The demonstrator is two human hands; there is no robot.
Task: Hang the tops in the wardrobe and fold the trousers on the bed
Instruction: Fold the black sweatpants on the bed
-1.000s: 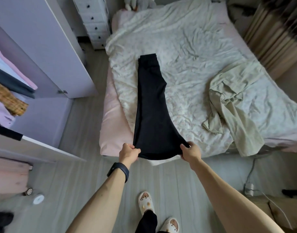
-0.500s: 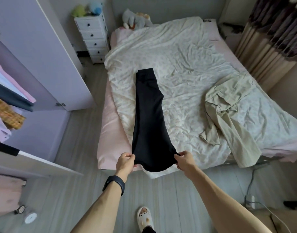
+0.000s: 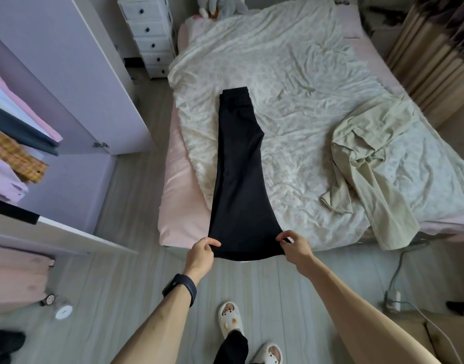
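Black trousers [image 3: 238, 166] lie lengthwise on the bed [image 3: 183, 206], folded leg on leg, waistband far from me and the flared hem hanging over the near edge. My left hand [image 3: 202, 252] pinches the hem's left corner. My right hand [image 3: 294, 245] pinches its right corner. A crumpled beige garment [image 3: 367, 158] lies on the right of the bed, one part trailing over the near edge. At the left the wardrobe [image 3: 75, 82] stands open, with several tops [image 3: 15, 143] hanging inside.
A white drawer chest [image 3: 149, 35] stands at the head of the bed beside the wardrobe door. Plush toys [image 3: 220, 6] sit by the pillows. Curtains [image 3: 435, 61] hang at the right. A power strip [image 3: 392, 300] and cable lie on the floor. My slippered feet [image 3: 230, 319] stand below.
Across the frames the view tilts up, then back down. Both hands keep their hold on the hem, and the trousers lie flatter and straighter along the bed.
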